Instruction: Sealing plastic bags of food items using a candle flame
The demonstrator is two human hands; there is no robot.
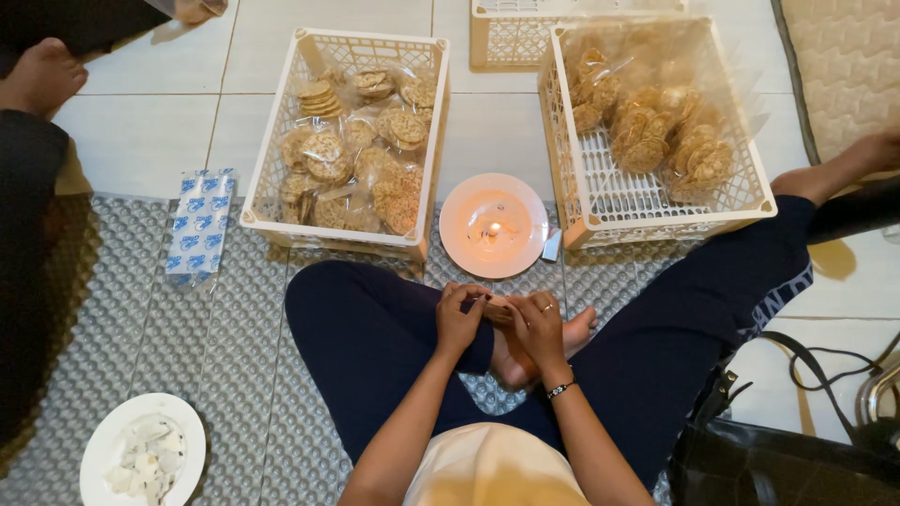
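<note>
Between the two hands, over the person's crossed legs and bare foot, sits a small brownish item [498, 310], most likely a cracker or its wrapping; it is mostly covered by fingers and too small to make out. The left hand [458, 319] is curled, its fingertips pinching the item's left end. The right hand [537, 327], wearing a ring and a beaded bracelet, closes on the other end.

At far left another person's bare foot [39, 77] and dark clothing rest on the tiled floor [150, 131], cut off by the frame. Low in the left corner a white plate [98, 445] holds pale, papery scraps. Above it, a flat packet [199, 225] with blue and white print lies at the edge of the grey bubbled mat [234, 356].

Ahead of the left knee stands a cream plastic crate [417, 239], filled with clear bags of round, speckled crackers, stacked in short rolls. Just right of it, in front of the hands, a white dish [450, 230] carries a small burning candle that glows orange. A second cream crate [600, 220] follows, its far half heaped with loose-looking bagged crackers under crinkled clear film, its near half showing bare lattice. A third crate [497, 37] behind is only partly visible. At the lower right a black bag [778, 464] with a strap is cut off.
</note>
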